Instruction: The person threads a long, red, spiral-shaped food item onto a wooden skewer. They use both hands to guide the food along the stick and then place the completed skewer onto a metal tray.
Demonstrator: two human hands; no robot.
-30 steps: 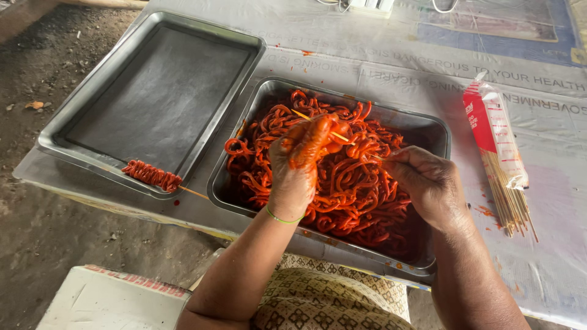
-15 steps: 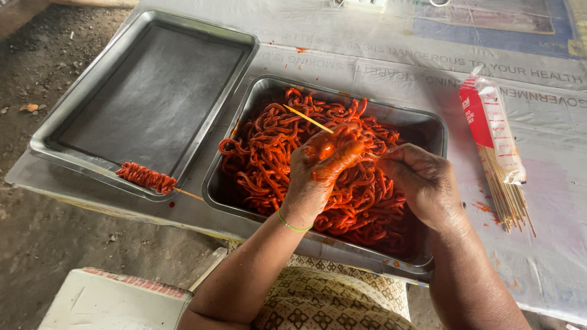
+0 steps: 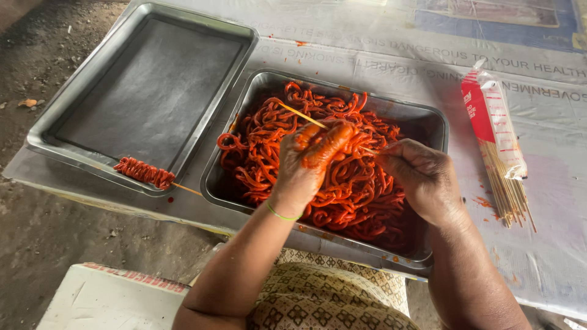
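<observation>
Skewer (image 3: 299, 114): your right hand (image 3: 422, 180) pinches its end; your left hand (image 3: 312, 162), closed on a meat strip (image 3: 327, 143), feeds it straight.

Open room over the left tray (image 3: 92, 79), bar one loaded skewer (image 3: 145, 173) at its near edge. Right counter (image 3: 550, 201) blocked by the skewer packet (image 3: 496, 131); far counter open.

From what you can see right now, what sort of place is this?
Probably a simple outdoor or street food stall. A bare dirt floor lies under a table spread with a printed plastic sheet. On it stand a metal tray of red marinated strips, a shallow tray holding one finished skewer, and a pack of sticks.
</observation>
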